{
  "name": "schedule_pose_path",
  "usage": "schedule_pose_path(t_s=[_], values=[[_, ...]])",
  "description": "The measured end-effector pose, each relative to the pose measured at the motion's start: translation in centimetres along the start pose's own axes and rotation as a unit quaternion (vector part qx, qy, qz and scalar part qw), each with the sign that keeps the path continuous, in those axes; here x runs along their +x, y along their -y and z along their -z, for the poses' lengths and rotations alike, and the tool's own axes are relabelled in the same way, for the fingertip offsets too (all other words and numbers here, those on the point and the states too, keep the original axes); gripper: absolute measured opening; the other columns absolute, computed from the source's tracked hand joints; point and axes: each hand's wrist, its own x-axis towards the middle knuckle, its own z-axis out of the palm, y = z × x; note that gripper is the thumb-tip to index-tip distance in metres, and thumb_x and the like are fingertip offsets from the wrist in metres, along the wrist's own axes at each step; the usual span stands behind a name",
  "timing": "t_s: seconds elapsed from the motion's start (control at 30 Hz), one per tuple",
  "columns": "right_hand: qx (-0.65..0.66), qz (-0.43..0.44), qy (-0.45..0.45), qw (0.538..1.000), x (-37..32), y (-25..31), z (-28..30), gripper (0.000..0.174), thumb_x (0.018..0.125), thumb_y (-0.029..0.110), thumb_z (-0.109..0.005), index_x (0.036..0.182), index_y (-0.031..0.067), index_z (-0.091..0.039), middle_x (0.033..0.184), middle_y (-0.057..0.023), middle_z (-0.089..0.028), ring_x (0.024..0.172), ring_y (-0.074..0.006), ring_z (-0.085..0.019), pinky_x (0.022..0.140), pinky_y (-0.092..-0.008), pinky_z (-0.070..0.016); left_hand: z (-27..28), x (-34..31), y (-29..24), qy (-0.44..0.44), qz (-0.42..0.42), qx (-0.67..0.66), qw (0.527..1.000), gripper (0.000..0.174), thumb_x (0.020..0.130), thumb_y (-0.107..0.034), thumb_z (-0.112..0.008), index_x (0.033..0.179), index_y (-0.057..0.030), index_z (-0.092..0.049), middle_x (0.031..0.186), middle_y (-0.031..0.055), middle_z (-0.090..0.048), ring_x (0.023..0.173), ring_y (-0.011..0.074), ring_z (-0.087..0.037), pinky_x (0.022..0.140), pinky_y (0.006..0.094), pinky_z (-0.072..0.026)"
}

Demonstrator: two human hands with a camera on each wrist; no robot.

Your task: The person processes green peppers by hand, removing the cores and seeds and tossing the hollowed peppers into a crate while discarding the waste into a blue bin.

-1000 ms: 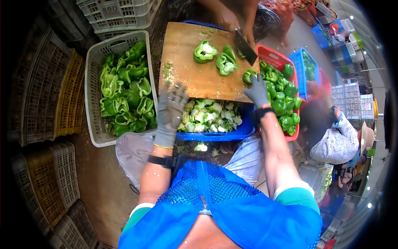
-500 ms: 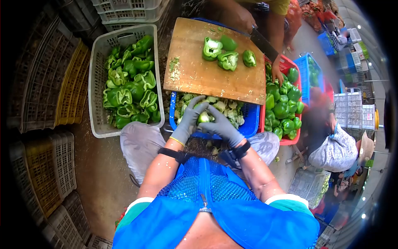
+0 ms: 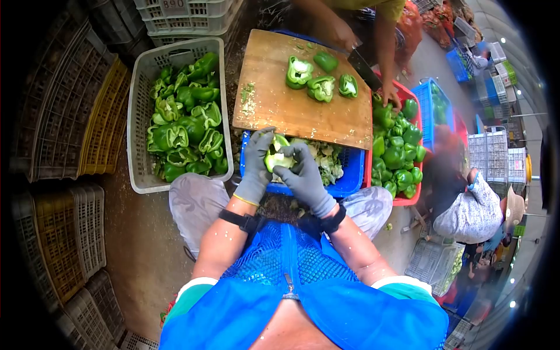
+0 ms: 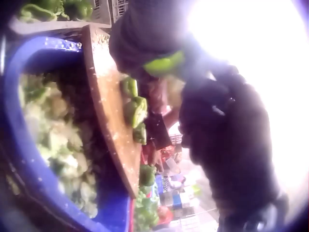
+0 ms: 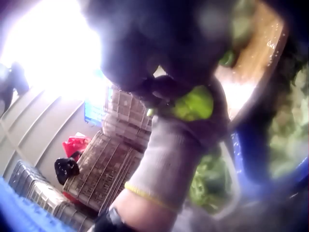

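Both grey-gloved hands have come together since a second ago, when the right hand (image 3: 303, 178) was out at the board's edge and the left hand (image 3: 256, 162) was spread in the air. Now they're clamped on one pale-fleshed green bell pepper piece (image 3: 273, 158), up over the blue plastic basin (image 3: 351, 169). From where I'm standing, the left has its fingers wrapped round the outside, I'd guess to steady it, while the right's thumb and fingers pinch at the cut side, probably because the core is easiest to get at there. Holding it over the basin makes sense too: pale, leafy scraps (image 3: 329, 166) are already in there, so bits would drop straight in. The brown wooden cutting board (image 3: 291, 114) sits just beyond, leaving the near part of the basin uncovered. Pose-wise, both forearms reach forward and angle inward, elbows bent, wrists nearly meeting. Can't make out each fingertip, tbh.
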Motion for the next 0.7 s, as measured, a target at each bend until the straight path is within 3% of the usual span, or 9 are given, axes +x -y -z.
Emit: schedule_pose_path(t_s=[0.1,0.13,0.2,0.27,0.33,0.37,0.43,0.53,0.7], values=[[-0.089,0.147,-0.011,0.985,-0.7,0.6,-0.8,0.028,0.078,0.007,-0.069,0.097,0.0054,-0.048,0.094,-0.0125,-0.057,0.085,-0.0261,-0.058,0.079,-0.0303,-0.0470,3.0,2.5,-2.7,-0.091,-0.069,-0.029,0.993,0.035,0.087,-0.021,-0.062,0.115,-0.0015,-0.053,0.097,0.0123,-0.063,0.085,0.0240,-0.064,0.075,0.0336,-0.0561],[-0.139,0.102,0.015,0.985,-0.9,1.2,-0.3,0.028,0.079,0.009,-0.069,0.098,0.0055,-0.049,0.095,-0.0131,-0.058,0.085,-0.0271,-0.058,0.079,-0.0310,-0.0473,2.8,2.2,-5.4,-0.106,-0.058,-0.097,0.988,0.045,0.086,-0.027,-0.066,0.119,-0.0023,-0.050,0.102,0.0126,-0.063,0.088,0.0252,-0.064,0.080,0.0357,-0.0557],[-0.236,0.021,0.070,0.969,-0.7,2.0,2.3,0.030,0.079,0.014,-0.071,0.100,0.0057,-0.050,0.097,-0.0143,-0.059,0.086,-0.0293,-0.059,0.078,-0.0326,-0.0480,-1.0,-0.1,-9.9,-0.147,-0.178,-0.235,0.944,0.063,0.083,-0.038,-0.070,0.130,-0.0057,-0.043,0.119,0.0169,-0.055,0.102,0.0284,-0.059,0.089,0.0411,-0.0526],[-0.282,-0.012,0.214,0.935,1.8,-1.4,7.6,0.052,0.073,0.034,-0.078,0.111,0.0056,-0.057,0.098,-0.0121,-0.061,0.087,-0.0251,-0.061,0.075,-0.0334,-0.0497,-1.1,-0.8,-11.0,-0.006,-0.147,-0.260,0.954,0.062,0.085,-0.039,-0.067,0.129,-0.0040,-0.043,0.124,0.0210,-0.049,0.109,0.0309,-0.055,0.095,0.0486,-0.0480],[-0.248,-0.224,0.031,0.942,6.9,-1.3,10.0,0.052,0.073,0.034,-0.077,0.109,0.0021,-0.059,0.098,-0.0152,-0.063,0.084,-0.0225,-0.062,0.074,-0.0334,-0.0501,-1.0,-1.1,-10.6,0.037,-0.108,-0.254,0.961,0.061,0.086,-0.040,-0.065,0.131,-0.0039,-0.043,0.129,0.0227,-0.042,0.117,0.0331,-0.050,0.100,0.0530,-0.0435],[-0.343,-0.093,-0.079,0.931,10.1,-2.4,11.3,0.050,0.077,0.034,-0.073,0.112,0.0016,-0.059,0.101,-0.0192,-0.065,0.087,-0.0284,-0.063,0.077,-0.0366,-0.0500,-1.4,-1.0,-9.4,0.011,-0.086,-0.234,0.968,0.061,0.087,-0.039,-0.064,0.133,-0.0046,-0.042,0.132,0.0224,-0.039,0.121,0.0342,-0.047,0.102,0.0536,-0.0413],[-0.402,-0.017,-0.196,0.894,16.4,-5.6,14.3,0.050,0.079,0.032,-0.068,0.117,0.0016,-0.055,0.104,-0.0245,-0.064,0.095,-0.0363,-0.063,0.081,-0.0408,-0.0490,-0.9,0.0,-6.8,0.008,-0.042,-0.173,0.984,0.062,0.087,-0.038,-0.064,0.134,-0.0050,-0.041,0.135,0.0211,-0.037,0.123,0.0350,-0.045,0.103,0.0525,-0.0403],[-0.446,-0.136,-0.174,0.867,22.7,-10.1,15.9,0.053,0.078,0.030,-0.066,0.120,0.0002,-0.051,0.105,-0.0275,-0.063,0.100,-0.0416,-0.060,0.086,-0.0428,-0.0476,-0.2,0.6,-4.6,0.032,0.013,-0.052,0.998,0.055,0.088,-0.026,-0.065,0.133,-0.0052,-0.042,0.127,0.0142,-0.046,0.115,0.0279,-0.052,0.097,0.0435,-0.0467],[-0.445,-0.125,-0.142,0.875,19.5,-8.6,14.1,0.056,0.075,0.028,-0.066,0.119,-0.0003,-0.049,0.102,-0.0281,-0.063,0.098,-0.0422,-0.061,0.084,-0.0439,-0.0492,-0.3,1.0,-2.9,0.025,0.076,0.111,0.991,0.050,0.088,-0.014,-0.065,0.133,-0.0072,-0.045,0.121,0.0057,-0.050,0.098,0.0153,-0.059,0.081,0.0281,-0.0522]])
